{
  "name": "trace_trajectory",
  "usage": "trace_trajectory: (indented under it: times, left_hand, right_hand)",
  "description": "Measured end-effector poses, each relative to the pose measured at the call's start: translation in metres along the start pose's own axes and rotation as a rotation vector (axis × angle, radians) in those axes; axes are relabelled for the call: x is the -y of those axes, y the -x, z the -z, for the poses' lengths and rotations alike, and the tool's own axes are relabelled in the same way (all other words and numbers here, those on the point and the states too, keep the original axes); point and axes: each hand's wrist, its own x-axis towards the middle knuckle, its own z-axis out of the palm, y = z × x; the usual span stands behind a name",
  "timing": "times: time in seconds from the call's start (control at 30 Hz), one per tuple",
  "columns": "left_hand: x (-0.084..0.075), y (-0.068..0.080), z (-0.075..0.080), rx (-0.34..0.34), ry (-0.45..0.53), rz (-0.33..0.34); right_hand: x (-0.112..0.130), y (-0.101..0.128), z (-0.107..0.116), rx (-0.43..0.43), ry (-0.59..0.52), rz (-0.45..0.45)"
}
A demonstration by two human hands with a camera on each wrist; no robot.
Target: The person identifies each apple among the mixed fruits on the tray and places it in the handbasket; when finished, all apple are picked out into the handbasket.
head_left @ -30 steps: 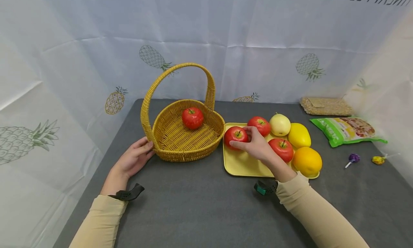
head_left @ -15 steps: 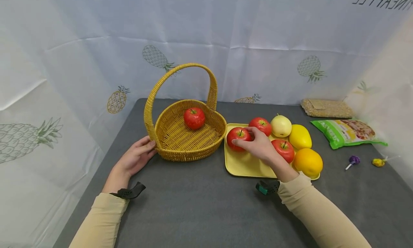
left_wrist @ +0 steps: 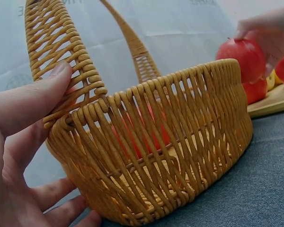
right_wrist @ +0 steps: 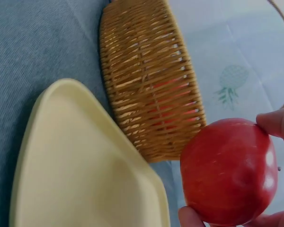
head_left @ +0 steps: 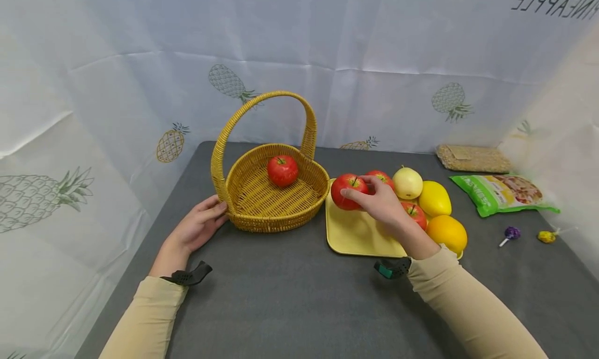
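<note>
1. The right hand (head_left: 381,203) grasps a red apple (head_left: 347,190), fingers and thumb curled round it; the right wrist view shows the fruit held clear above the yellow tray (head_left: 355,234).
2. A second ago that apple sat on the tray under the same hand. Now it is lifted and sits closer to the wicker basket (head_left: 276,203), so the pick-up looks done and the carry toward the basket appears under way.
3. The left hand (head_left: 198,229) lies relaxed and flat against the basket's left wall near the handle base, thumb on the weave in the left wrist view; it grips nothing and has not moved.
4. Inside the basket lies another red apple (head_left: 282,170), toward the far side.
5. Right of the basket, the tray carries two more red apples (head_left: 414,213), a pale pear (head_left: 407,182), a lemon (head_left: 434,198) and an orange (head_left: 446,233).
6. Further right of the basket, on the grey surface (head_left: 290,296), lie a green packet (head_left: 503,191), a tan packet (head_left: 472,158) and two lollipops (head_left: 511,233).
</note>
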Motion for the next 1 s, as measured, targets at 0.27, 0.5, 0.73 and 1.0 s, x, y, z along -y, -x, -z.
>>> trace_trajectory:
  times: [0.27,0.5,0.73,1.0]
  left_hand:
    - [0.001,0.000,-0.001,-0.009,-0.025,-0.003]
    - [0.000,0.000,-0.002,-0.025,-0.020,0.002]
    - [0.001,0.000,-0.002,-0.030,-0.029,0.005]
    - [0.000,0.000,-0.003,-0.035,-0.028,0.010]
  right_hand:
    - [0.015,0.003,0.003,0.039,-0.116,-0.001]
    - [0.024,0.001,0.000,0.059,-0.148,0.031]
    - [0.032,-0.002,-0.004,0.098,-0.169,0.043]
    - [0.038,-0.005,-0.006,0.159,-0.193,0.072]
